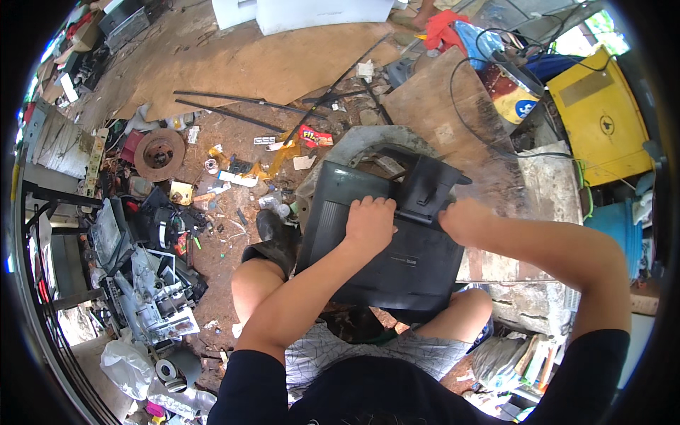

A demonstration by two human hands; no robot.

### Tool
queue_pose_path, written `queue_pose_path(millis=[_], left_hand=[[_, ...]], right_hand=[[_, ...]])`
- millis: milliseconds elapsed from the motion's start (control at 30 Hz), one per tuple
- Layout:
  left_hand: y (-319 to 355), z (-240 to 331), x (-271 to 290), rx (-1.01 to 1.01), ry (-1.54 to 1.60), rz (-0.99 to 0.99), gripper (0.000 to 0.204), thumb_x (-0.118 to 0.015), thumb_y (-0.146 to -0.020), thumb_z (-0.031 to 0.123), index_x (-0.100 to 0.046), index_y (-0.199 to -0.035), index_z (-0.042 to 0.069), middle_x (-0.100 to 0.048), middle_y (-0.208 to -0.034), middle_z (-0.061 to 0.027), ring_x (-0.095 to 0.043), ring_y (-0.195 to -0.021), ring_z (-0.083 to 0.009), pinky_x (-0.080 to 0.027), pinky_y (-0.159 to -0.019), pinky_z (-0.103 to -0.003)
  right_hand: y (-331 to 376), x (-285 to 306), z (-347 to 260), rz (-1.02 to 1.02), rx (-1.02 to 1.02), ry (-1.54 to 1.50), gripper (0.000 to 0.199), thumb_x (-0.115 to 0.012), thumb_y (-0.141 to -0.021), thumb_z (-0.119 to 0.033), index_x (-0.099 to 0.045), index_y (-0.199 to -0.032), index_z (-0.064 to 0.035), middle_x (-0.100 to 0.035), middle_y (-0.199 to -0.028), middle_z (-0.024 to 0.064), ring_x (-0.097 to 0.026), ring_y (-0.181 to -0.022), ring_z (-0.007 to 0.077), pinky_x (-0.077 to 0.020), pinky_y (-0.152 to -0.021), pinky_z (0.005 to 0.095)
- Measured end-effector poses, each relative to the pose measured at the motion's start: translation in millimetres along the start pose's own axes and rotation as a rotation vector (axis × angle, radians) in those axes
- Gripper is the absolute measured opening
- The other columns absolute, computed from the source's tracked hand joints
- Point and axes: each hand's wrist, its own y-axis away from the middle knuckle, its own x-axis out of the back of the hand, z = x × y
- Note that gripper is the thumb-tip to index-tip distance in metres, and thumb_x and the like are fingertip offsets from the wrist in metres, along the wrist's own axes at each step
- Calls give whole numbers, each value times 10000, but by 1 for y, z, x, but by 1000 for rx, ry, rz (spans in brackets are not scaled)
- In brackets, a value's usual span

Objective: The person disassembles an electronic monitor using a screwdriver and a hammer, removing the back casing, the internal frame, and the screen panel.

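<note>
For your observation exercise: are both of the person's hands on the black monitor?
Yes, the left hand and right hand both rest on the black monitor.

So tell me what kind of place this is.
Probably a scrap or repair yard, partly outdoors. A rusty brake disc lies on the dirt floor, dismantled grey machine parts are piled to the left, and both hands, left hand and right hand, grip a black monitor casing.
</note>
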Motion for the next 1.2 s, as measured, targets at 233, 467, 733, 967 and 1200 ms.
queue_pose_path(millis=[233,467,733,967,1200], left_hand=[[2,0,-2,9,23,23,390,-814,-753,303,-659,-1065,129,-682,-1015,-53,-635,-1005,-256,-473,-864,-411],[1,2,1,38,44,16,381,-815,-747,279,-671,-1067,129,-683,-1013,-50,-628,-998,-269,-471,-870,-410],[0,-2,-8,18,50,48,405,-815,-734,268,-689,-1090,121,-691,-1006,-51,-630,-992,-264,-475,-862,-416],[2,-4,-9,3,59,91,398,-811,-744,263,-689,-1094,117,-699,-1022,-51,-631,-991,-259,-473,-853,-410],[1,-2,-11,11,63,94,401,-815,-739,263,-687,-1090,118,-701,-1016,-51,-632,-975,-263,-473,-844,-412]], right_hand=[[-24,-5,11,-333,-745,-1248,248,-488,-870,-124,-682,-812,18,-680,-815,209,-652,-608,334,-488,-463,420],[-21,-20,8,-62,-51,-187,300,-566,-894,-227,-709,-921,35,-687,-895,270,-673,-881,425,-540,-764,467],[-21,1,1,-259,-238,-280,289,-552,-886,-174,-755,-1020,-17,-687,-1079,205,-620,-1083,382,-526,-913,422],[-24,2,8,-236,-56,-223,278,-564,-917,-184,-718,-944,44,-686,-889,274,-689,-878,406,-547,-775,459],[-16,7,0,-104,-214,-248,257,-564,-911,-164,-717,-858,36,-691,-862,255,-692,-865,399,-550,-767,467]])
